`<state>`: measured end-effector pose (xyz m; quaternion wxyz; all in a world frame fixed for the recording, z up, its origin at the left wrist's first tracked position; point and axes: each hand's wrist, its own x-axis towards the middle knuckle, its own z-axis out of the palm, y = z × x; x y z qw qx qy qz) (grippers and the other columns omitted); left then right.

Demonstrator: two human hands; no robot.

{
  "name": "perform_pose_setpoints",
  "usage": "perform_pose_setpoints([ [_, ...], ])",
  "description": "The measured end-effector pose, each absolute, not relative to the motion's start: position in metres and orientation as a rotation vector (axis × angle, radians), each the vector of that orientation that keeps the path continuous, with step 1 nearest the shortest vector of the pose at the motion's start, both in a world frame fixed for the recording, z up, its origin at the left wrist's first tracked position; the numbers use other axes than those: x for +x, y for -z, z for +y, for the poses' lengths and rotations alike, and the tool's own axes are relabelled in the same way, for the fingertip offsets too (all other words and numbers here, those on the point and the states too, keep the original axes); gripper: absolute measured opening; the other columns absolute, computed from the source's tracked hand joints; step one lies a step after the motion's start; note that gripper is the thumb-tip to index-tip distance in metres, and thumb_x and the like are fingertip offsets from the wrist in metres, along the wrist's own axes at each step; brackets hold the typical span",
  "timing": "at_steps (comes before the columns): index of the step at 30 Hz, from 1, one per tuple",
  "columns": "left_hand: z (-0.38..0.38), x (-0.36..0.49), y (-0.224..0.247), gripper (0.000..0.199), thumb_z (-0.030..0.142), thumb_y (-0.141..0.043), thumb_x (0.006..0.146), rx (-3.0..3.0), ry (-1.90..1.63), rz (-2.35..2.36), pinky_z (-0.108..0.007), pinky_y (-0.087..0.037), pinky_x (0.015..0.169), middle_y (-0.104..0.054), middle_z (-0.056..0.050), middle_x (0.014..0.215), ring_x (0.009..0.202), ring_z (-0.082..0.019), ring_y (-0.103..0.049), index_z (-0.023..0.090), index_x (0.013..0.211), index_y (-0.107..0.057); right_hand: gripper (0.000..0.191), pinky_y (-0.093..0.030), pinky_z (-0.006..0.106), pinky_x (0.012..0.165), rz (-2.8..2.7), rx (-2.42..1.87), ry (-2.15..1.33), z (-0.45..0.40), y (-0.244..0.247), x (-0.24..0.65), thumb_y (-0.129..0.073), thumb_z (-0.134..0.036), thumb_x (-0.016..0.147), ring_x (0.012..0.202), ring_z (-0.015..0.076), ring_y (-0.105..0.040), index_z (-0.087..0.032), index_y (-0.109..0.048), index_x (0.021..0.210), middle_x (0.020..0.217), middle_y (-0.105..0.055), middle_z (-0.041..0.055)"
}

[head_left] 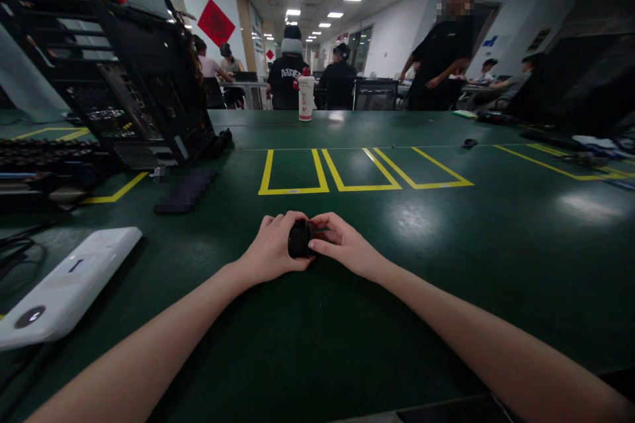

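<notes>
Bottle (306, 98) stood upright toward the table's (322, 344) far edge, white w/ red marks & a red cap (306, 71); its wall hid whatever was inside. Off to the person's L, a black PC case (173, 99) stood w/ its frame exposed, parts & wiring showing inside, too dark to sort out in detail.

Black piece (299, 239) was b/w the two hands, on the person's side of the yellow tape (292, 190). L hand (270, 244) had it gripped, thumb low on the near side, fingers curled over the top. R hand (350, 250) was at the piece's R edge, fingers bent, thumb tip overlapping the rim; from where I stood, couldn't tell if it gripped or just touched. Couldn't tell either if the underside met the table.

Looks-wise: small, squat, v. dark, rounded, w/ a band toward the R end; fingers covered part of it. White slab (82, 277) lay well apart on the L, dark oval on its near end; a flat dark item (183, 193), blurred, lay near the case.
</notes>
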<state>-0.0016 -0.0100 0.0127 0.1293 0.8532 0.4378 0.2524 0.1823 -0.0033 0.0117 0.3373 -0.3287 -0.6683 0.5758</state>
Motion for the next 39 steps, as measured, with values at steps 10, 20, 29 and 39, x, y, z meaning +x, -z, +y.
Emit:
perform_pose_setpoints([
  [10, -0.0099, -0.0027, -0.0135, 0.051, 0.034, -0.064, 0.064, 2.481, -0.713, 1.281, -0.039, -0.032, 0.082, -0.052, -0.004, 0.101, 0.092, -0.025, -0.051, 0.022, 0.108, -0.039, 0.030, -0.045, 0.038, 0.089, -1.749, -0.734, -1.583, -0.0041, -0.0110, 0.1852, -0.063, -0.020, 0.072, 0.104, 0.0179, -0.053, -0.021, -0.044, 0.096, 0.108, -0.049, 0.0024],
  [20, -0.0092, -0.0001, -0.0113, 0.051, 0.034, -0.064, 0.064, 2.466, -0.738, 1.290, -0.039, -0.031, 0.083, -0.053, -0.003, 0.101, 0.094, -0.024, -0.052, 0.023, 0.107, -0.039, 0.031, -0.042, 0.039, 0.092, -1.760, -0.799, -1.484, -0.0006, -0.0057, 0.1820, -0.059, -0.022, 0.075, 0.104, 0.0177, -0.052, -0.021, -0.045, 0.102, 0.108, -0.050, 0.0034],
  [29, -0.0114, -0.0027, -0.0179, 0.051, 0.034, -0.063, 0.066, 2.473, -0.674, 1.264, -0.039, -0.032, 0.083, -0.052, -0.004, 0.102, 0.094, -0.024, -0.051, 0.023, 0.109, -0.039, 0.029, -0.045, 0.039, 0.089, -1.752, -0.741, -1.561, -0.0057, -0.0111, 0.1841, -0.061, -0.020, 0.073, 0.104, 0.0182, -0.054, -0.021, -0.044, 0.096, 0.107, -0.050, 0.0025],
  [39, -0.0120, -0.0020, -0.0195, 0.050, 0.035, -0.062, 0.068, 2.487, -0.663, 1.257, -0.039, -0.033, 0.083, -0.052, -0.005, 0.103, 0.094, -0.024, -0.051, 0.022, 0.110, -0.039, 0.031, -0.042, 0.040, 0.093, -1.778, -0.830, -1.467, -0.0039, -0.0098, 0.1826, -0.059, -0.022, 0.075, 0.106, 0.0188, -0.051, -0.021, -0.044, 0.102, 0.110, -0.049, 0.0043],
])
